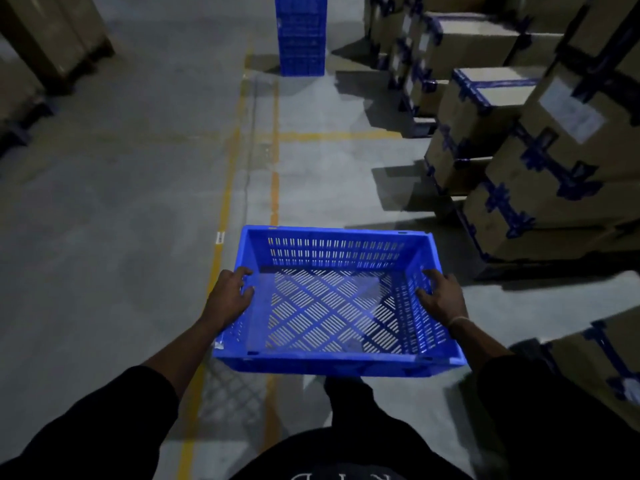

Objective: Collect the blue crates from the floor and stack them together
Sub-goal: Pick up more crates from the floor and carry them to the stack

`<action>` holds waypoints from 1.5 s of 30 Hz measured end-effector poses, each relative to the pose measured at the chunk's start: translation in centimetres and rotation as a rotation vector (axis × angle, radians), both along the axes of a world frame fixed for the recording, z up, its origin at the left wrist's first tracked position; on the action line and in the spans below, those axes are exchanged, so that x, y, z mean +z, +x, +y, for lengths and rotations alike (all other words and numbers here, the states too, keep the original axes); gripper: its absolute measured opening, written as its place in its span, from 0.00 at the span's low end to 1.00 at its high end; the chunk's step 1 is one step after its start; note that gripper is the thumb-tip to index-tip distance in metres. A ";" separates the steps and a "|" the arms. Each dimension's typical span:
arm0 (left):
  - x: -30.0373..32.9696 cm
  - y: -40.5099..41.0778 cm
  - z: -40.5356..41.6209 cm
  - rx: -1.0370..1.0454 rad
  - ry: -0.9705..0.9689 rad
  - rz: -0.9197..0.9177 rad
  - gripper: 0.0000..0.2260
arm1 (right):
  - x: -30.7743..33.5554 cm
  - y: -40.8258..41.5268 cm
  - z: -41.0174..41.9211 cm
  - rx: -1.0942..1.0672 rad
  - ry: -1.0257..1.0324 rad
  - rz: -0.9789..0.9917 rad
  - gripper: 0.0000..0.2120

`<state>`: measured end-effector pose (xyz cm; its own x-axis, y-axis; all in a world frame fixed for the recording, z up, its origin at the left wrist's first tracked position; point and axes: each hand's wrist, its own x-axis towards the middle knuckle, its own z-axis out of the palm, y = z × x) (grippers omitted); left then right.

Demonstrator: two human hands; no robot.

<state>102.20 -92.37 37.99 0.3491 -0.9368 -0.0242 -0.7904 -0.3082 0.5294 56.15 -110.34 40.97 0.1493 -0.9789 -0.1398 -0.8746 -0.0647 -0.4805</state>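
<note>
Fingers (pixel 247 271) of the left hand (pixel 230 296) curl over the left short wall of an empty blue perforated plastic crate (pixel 332 306), gripping its rim. The fingers (pixel 427 273) of the right hand (pixel 441 297) hook over the opposite short wall in the same way, so both hands are clenched on the crate. A thin pale band circles the right wrist.

The crate sits in the lower centre of the frame, carried level and clear of the grey concrete floor (pixel 121 202), its long axis running left to right between the hands. Dark sleeves and a dark trouser leg show beneath it.

Straight ahead, at the top centre of the frame, stands a tall stack of blue crates (pixel 301 36) on the floor, well apart from the carried one. It lies directly beyond the fingertips, about equally far from either hand. Yellow painted floor lines (pixel 275 188) run towards it.

Taped cardboard boxes (pixel 519 161) are piled along the right side of the frame, with more boxes in the upper left.

The likely next step is walking forward and lowering this crate onto that stack.
</note>
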 end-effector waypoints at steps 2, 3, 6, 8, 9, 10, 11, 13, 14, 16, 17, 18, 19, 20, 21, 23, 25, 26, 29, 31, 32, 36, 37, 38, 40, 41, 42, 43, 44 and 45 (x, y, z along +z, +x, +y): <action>-0.5 2.1 -4.3 0.007 -0.003 -0.009 0.17 | -0.4 2.3 -4.9 0.015 -0.009 -0.022 0.27; -0.7 3.1 -6.6 0.014 -0.001 -0.020 0.17 | -0.6 3.4 -7.4 0.011 -0.013 -0.035 0.27; -0.4 5.5 -13.4 0.040 -0.002 -0.025 0.18 | -0.7 6.3 -14.6 0.000 -0.015 -0.059 0.27; 0.6 6.9 -17.5 0.051 -0.008 -0.028 0.18 | -0.3 8.0 -19.2 0.018 -0.008 -0.075 0.27; 1.1 7.6 -19.5 0.058 -0.010 -0.027 0.18 | 0.0 8.9 -21.4 0.032 -0.003 -0.081 0.27; 1.6 8.4 -21.5 0.065 -0.018 -0.028 0.18 | 0.4 9.8 -23.7 0.042 0.003 -0.081 0.27; 1.9 9.2 -23.4 0.070 -0.025 -0.032 0.18 | 0.7 10.7 -25.9 0.054 0.001 -0.075 0.27; 2.4 10.8 -27.0 0.085 -0.026 -0.032 0.18 | 1.2 12.6 -30.2 0.074 -0.009 -0.058 0.27; 2.5 11.6 -28.6 0.096 -0.026 -0.030 0.18 | 1.3 13.7 -32.2 0.079 -0.012 -0.057 0.27; 2.7 13.6 -32.0 0.115 -0.032 -0.023 0.18 | 1.4 15.9 -36.3 0.092 -0.008 -0.058 0.27; 2.7 14.7 -33.7 0.123 -0.034 -0.019 0.18 | 1.5 17.2 -38.3 0.098 -0.005 -0.053 0.26; 2.6 15.9 -35.5 0.131 -0.033 -0.016 0.18 | 1.5 18.5 -40.5 0.100 -0.004 -0.043 0.26; 2.5 17.1 -37.3 0.135 -0.030 -0.017 0.17 | 1.6 19.9 -42.4 0.103 -0.001 -0.036 0.27; 2.1 18.5 -39.2 0.138 -0.028 -0.016 0.17 | 1.5 21.4 -44.5 0.104 0.005 -0.037 0.27; 1.7 20.0 -41.1 0.136 -0.027 -0.014 0.17 | 1.3 22.9 -46.5 0.111 0.011 -0.040 0.27; 0.9 23.4 -45.5 0.128 -0.032 0.000 0.17 | 0.7 26.0 -50.8 0.127 0.014 -0.036 0.27; 0.2 26.9 -50.1 0.112 -0.045 0.008 0.17 | 0.1 29.5 -55.1 0.143 0.005 -0.027 0.27; -0.1 28.7 -52.4 0.102 -0.045 0.007 0.17 | -0.1 31.3 -57.1 0.138 0.007 -0.027 0.27; 0.4 34.1 -58.6 0.110 -0.039 0.019 0.18 | 0.4 36.1 -62.7 0.117 0.015 -0.020 0.27; 1.3 37.5 -62.6 0.086 -0.033 0.005 0.18 | 1.4 39.2 -66.2 0.113 0.010 -0.018 0.28; 1.9 39.1 -64.7 0.080 -0.034 0.003 0.18 | 1.9 40.6 -67.9 0.115 0.012 -0.010 0.28; 3.8 44.0 -72.4 0.091 -0.027 -0.015 0.20 | 3.4 45.7 -74.5 0.092 0.000 0.006 0.28; 3.9 45.2 -74.3 0.082 -0.023 -0.018 0.20 | 3.6 46.8 -76.3 0.093 0.002 -0.009 0.28; 4.0 46.5 -76.4 0.079 -0.022 -0.016 0.20 | 3.6 47.8 -78.3 0.094 0.008 -0.026 0.27; 3.7 48.8 -80.7 0.080 -0.024 -0.028 0.20 | 3.2 49.7 -82.7 0.096 0.014 -0.033 0.27; 3.5 49.7 -82.9 0.081 -0.027 -0.029 0.20 | 3.0 50.6 -85.0 0.098 0.010 -0.026 0.28; 3.1 50.6 -85.2 0.087 -0.031 -0.022 0.21 | 2.6 51.4 -87.5 0.105 0.003 -0.024 0.28; 2.9 51.4 -87.7 0.093 -0.034 -0.019 0.21 | 2.3 52.3 -90.0 0.115 0.000 -0.029 0.29; 2.5 52.3 -90.2 0.098 -0.039 -0.020 0.22 | 2.1 53.2 -92.7 0.121 0.004 -0.038 0.29; 2.2 53.1 -92.8 0.099 -0.044 -0.026 0.22 | 1.9 54.1 -95.4 0.126 0.007 -0.051 0.29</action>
